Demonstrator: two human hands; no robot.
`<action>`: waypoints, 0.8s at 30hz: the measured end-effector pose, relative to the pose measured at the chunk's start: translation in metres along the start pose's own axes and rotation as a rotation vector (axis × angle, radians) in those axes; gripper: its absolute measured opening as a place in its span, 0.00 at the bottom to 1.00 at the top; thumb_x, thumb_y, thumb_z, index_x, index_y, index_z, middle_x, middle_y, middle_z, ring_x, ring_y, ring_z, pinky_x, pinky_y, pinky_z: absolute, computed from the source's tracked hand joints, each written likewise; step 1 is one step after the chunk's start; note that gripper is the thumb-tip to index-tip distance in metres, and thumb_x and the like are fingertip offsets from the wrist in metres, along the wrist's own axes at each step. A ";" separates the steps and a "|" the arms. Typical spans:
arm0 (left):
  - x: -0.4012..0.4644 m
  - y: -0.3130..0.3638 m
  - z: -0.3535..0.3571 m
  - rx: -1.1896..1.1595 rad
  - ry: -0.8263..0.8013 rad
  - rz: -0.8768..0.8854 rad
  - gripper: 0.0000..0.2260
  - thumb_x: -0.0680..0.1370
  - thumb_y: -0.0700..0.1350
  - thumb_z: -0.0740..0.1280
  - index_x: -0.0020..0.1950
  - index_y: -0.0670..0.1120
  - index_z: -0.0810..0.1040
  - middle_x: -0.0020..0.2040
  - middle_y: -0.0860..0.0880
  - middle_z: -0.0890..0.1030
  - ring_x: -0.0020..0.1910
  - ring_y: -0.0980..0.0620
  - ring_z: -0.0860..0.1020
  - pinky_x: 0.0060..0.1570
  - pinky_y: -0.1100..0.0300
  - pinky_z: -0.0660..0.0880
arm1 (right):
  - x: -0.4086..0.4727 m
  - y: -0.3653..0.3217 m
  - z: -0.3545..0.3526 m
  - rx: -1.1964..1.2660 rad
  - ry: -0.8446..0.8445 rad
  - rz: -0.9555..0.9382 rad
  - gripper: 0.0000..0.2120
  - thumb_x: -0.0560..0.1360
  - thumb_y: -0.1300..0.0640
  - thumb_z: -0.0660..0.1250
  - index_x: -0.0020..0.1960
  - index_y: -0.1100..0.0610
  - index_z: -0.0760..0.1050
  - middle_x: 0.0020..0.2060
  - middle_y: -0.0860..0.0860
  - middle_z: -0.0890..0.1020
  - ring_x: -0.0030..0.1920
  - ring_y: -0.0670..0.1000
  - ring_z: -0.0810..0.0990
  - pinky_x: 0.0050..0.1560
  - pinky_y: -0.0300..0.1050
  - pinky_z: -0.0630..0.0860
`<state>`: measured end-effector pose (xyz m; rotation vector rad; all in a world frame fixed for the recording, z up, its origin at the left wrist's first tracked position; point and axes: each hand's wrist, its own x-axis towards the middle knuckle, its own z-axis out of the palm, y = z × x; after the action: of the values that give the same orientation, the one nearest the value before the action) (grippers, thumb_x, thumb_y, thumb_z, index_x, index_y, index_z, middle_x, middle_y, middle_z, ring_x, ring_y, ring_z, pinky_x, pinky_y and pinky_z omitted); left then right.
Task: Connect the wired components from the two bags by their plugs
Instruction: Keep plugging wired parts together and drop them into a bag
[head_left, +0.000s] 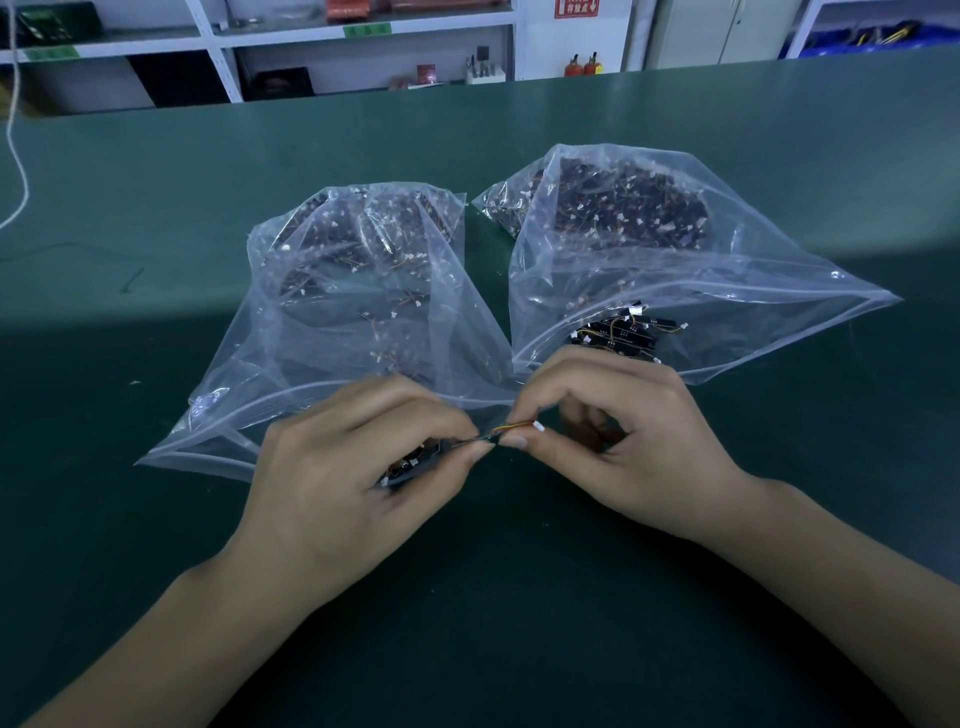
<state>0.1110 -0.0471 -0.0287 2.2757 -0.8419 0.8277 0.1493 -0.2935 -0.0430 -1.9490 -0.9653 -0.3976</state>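
Two clear plastic bags lie on the green table, each full of small black boards with thin wires and white plugs: the left bag (332, 312) and the right bag (649, 260). My left hand (353, 478) grips a small black board (415, 460) in front of the left bag's mouth. From that board a short orange-yellow wire (511, 427) runs right to a white plug (538, 427). My right hand (618, 447) pinches the wire near the plug between thumb and forefinger. Several boards (618, 332) show at the right bag's open mouth.
The green table (493, 597) stretches wide in front of the bags and to both sides. A white cord (18, 156) hangs at the far left. Shelves with boxes and small items (363, 52) stand behind the table's far edge.
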 end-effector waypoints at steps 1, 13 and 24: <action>-0.001 -0.001 0.002 0.006 0.011 -0.022 0.06 0.82 0.46 0.76 0.47 0.46 0.88 0.45 0.55 0.84 0.42 0.54 0.81 0.40 0.55 0.78 | 0.000 0.000 0.000 -0.004 0.000 0.002 0.03 0.80 0.56 0.76 0.49 0.55 0.84 0.43 0.45 0.81 0.31 0.49 0.71 0.37 0.31 0.66; -0.002 -0.003 0.000 0.039 0.020 -0.053 0.15 0.84 0.52 0.72 0.42 0.44 0.87 0.38 0.53 0.84 0.39 0.50 0.83 0.40 0.51 0.79 | 0.004 0.020 -0.022 -0.185 0.101 0.014 0.02 0.78 0.57 0.77 0.48 0.56 0.86 0.41 0.34 0.77 0.32 0.44 0.69 0.39 0.30 0.64; 0.000 -0.016 -0.001 0.282 -0.160 -0.086 0.10 0.84 0.52 0.67 0.49 0.51 0.86 0.55 0.60 0.84 0.63 0.51 0.78 0.63 0.54 0.69 | 0.002 0.048 -0.048 -0.508 0.310 0.344 0.03 0.78 0.48 0.76 0.49 0.46 0.88 0.40 0.41 0.84 0.36 0.42 0.77 0.40 0.49 0.78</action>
<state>0.1219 -0.0365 -0.0324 2.6353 -0.7275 0.7741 0.1916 -0.3460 -0.0435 -2.3603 -0.3335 -0.7717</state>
